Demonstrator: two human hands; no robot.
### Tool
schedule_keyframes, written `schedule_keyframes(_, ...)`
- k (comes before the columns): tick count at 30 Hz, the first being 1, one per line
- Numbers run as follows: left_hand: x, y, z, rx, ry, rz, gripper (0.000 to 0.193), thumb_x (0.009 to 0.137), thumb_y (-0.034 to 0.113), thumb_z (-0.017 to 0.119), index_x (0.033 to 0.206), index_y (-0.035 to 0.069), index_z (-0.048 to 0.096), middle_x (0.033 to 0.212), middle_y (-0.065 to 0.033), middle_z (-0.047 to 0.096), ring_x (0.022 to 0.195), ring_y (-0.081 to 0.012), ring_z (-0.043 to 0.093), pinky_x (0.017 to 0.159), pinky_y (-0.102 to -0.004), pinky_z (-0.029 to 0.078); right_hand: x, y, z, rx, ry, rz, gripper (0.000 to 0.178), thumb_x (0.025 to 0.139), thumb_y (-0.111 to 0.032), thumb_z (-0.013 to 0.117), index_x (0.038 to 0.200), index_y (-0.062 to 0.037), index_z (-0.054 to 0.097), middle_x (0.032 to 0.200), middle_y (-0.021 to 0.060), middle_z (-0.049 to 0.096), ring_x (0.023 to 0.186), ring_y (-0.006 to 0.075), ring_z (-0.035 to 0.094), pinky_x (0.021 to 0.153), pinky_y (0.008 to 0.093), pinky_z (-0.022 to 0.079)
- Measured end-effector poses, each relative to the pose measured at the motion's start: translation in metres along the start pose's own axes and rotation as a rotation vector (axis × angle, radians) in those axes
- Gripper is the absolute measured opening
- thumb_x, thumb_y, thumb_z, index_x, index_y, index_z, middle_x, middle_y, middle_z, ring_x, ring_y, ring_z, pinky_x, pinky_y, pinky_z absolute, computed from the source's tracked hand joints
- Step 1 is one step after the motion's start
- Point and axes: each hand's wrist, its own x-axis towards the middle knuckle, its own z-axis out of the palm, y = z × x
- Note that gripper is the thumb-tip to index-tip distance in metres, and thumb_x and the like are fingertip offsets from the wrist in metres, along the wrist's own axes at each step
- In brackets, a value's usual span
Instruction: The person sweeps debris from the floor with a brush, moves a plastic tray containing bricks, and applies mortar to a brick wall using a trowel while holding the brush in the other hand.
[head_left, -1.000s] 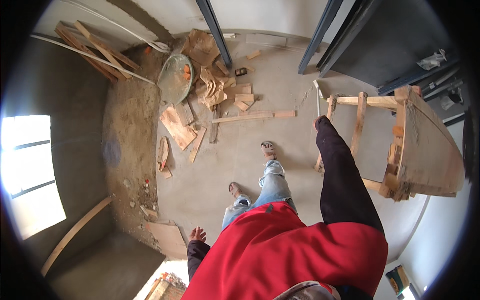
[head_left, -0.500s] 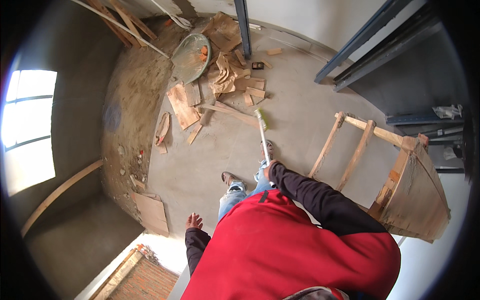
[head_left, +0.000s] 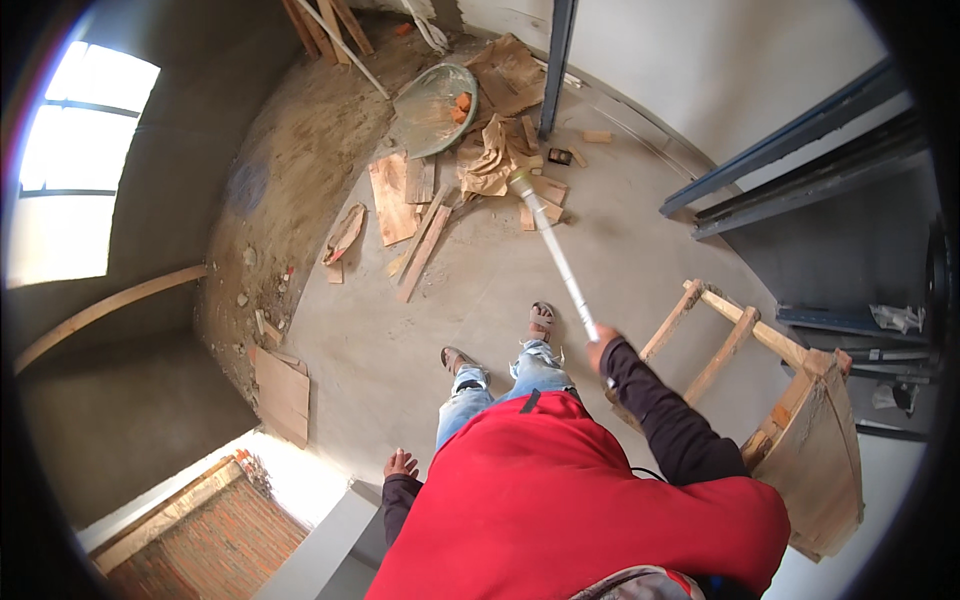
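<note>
My right hand (head_left: pixel 602 346) is wrapped round the white handle of a long broom (head_left: pixel 560 255). Its small yellow-green head touches or hovers over the edge of a litter pile, beside crumpled brown paper (head_left: pixel 488 165) and short wood offcuts (head_left: pixel 540 212); contact is unclear. Left of the broom head lie flat boards (head_left: pixel 392 200) and two narrow planks (head_left: pixel 427 252), side by side at a slant. My left hand (head_left: pixel 400 465) hangs low at my left side, empty, its fingers loosely apart.
Behind the pile, a round greenish basin (head_left: pixel 418 125) holds orange brick pieces. A wooden sawhorse-like frame (head_left: pixel 745 345) stands at my right. Dark metal posts (head_left: pixel 790 135) lean by the wall. Cardboard (head_left: pixel 283 398) lies at left, near an opening onto bricks (head_left: pixel 215 540).
The broom has swung forward, its head moving from the near planks to the pile. A long plank has turned and now lies further left beside another. My right arm has stretched out.
</note>
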Motion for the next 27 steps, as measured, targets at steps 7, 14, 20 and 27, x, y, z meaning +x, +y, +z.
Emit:
schedule_keyframes(7,-0.033,-0.014,-0.008,0.070,0.034,-0.034,0.040,0.080,0.037,0.055,0.109,0.011,0.045,0.101,-0.0074,0.055,0.084,-0.0231,0.056,0.065,-0.0381,0.043,0.259,0.029,-0.068,-0.081,0.244,0.270,0.023,0.073,-0.015,0.052,0.089,0.0002,0.058,0.086,0.0188,0.060,0.084,0.0281,0.059,0.070,0.0351,0.047)
schedule_keyframes(14,-0.043,-0.008,-0.019,0.125,0.089,-0.109,0.037,0.082,0.034,0.053,0.109,0.009,0.046,0.097,-0.0071,0.057,0.080,-0.0210,0.057,0.063,-0.0365,0.043,0.379,0.011,-0.106,-0.655,-0.089,0.132,0.023,0.077,-0.020,0.048,0.090,-0.0060,0.061,0.088,0.0107,0.062,0.083,0.0214,0.059,0.067,0.0350,0.046)
schedule_keyframes(20,-0.036,-0.008,-0.012,0.099,0.094,-0.123,0.039,0.082,0.035,0.054,0.109,0.009,0.046,0.097,-0.0071,0.057,0.081,-0.0210,0.057,0.063,-0.0361,0.043,0.316,0.026,0.019,-1.465,-0.427,-0.540,0.025,0.079,-0.024,0.045,0.091,-0.0113,0.063,0.090,0.0038,0.063,0.082,0.0156,0.059,0.065,0.0350,0.045)
schedule_keyframes(27,-0.002,0.028,0.006,0.089,0.024,-0.068,0.042,0.081,0.037,0.054,0.111,0.008,0.045,0.101,-0.0074,0.056,0.086,-0.0219,0.056,0.068,-0.0370,0.042,0.208,-0.014,0.139,-1.499,-0.514,-0.767,0.025,0.080,-0.024,0.045,0.093,-0.0142,0.064,0.095,0.0016,0.063,0.087,0.0152,0.059,0.066,0.0376,0.045)
